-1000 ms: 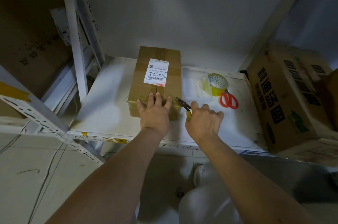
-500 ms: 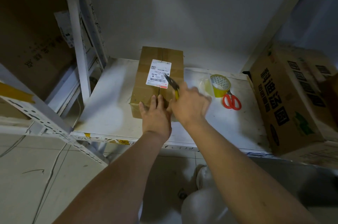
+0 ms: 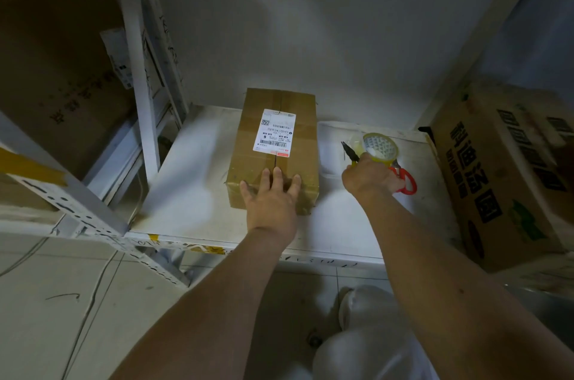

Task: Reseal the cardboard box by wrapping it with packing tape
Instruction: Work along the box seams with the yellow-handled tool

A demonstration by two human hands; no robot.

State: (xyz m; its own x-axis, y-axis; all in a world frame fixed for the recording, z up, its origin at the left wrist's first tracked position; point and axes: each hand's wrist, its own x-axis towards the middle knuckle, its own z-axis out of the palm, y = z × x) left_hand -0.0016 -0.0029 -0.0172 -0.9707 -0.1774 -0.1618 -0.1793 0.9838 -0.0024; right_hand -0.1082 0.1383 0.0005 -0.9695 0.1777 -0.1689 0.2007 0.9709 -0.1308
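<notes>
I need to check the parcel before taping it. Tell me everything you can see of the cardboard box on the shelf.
The cardboard box is plain brown and oblong, lying flat on the white shelf, its long side running away from the camera toward the wall. Its top flaps are closed, with a strip of tape along the centre seam. A white shipping label with barcodes is stuck on top. The left hand rests flat, fingers spread, on its near end.

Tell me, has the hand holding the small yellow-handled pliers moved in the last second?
Yes. The right hand swung rightward, from beside the brown cardboard box over to the yellow roll of packing tape. The box stayed put.
</notes>
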